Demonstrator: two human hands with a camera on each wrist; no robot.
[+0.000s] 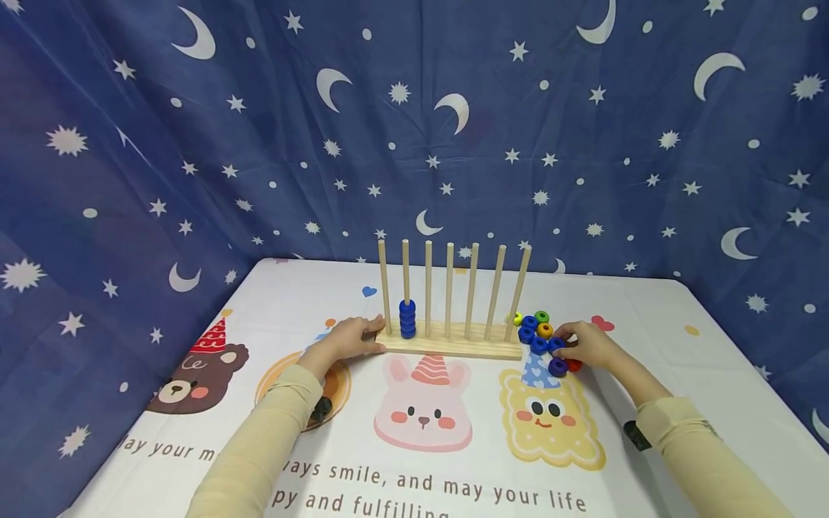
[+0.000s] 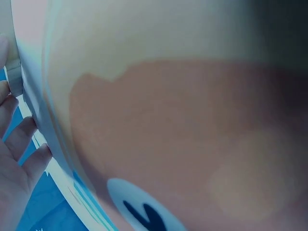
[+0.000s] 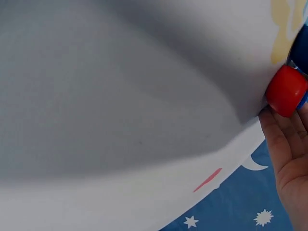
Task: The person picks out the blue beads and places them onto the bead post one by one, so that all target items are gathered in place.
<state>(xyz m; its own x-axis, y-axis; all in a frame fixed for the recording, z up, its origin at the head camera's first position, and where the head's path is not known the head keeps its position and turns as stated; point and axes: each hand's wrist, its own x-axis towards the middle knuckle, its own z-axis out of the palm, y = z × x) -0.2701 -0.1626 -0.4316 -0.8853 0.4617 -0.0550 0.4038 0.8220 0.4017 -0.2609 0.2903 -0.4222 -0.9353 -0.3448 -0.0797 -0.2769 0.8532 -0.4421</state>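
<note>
A wooden peg rack [image 1: 453,351] with several upright rods stands on the table. Blue beads [image 1: 407,320] are stacked on its second rod from the left; the other rods are bare. My left hand [image 1: 350,338] grips the rack's left end, thumb in front and fingers behind. At the rack's right end, my right hand [image 1: 586,345] reaches into a cluster of loose beads, its thumb and finger pinching a blue bead [image 1: 555,344]. A red bead [image 3: 287,90] lies close against the right hand's fingers in the right wrist view. The left wrist view shows the left fingers [image 2: 29,139] at the edge.
Near the rack's right end lie loose beads: a green bead [image 1: 541,316], an orange bead [image 1: 545,330], a purple bead [image 1: 558,367], a yellow one and several blue ones. A white cloth [image 1: 427,475] with cartoon prints covers the table. Behind it hangs a blue star-patterned curtain [image 1: 388,144].
</note>
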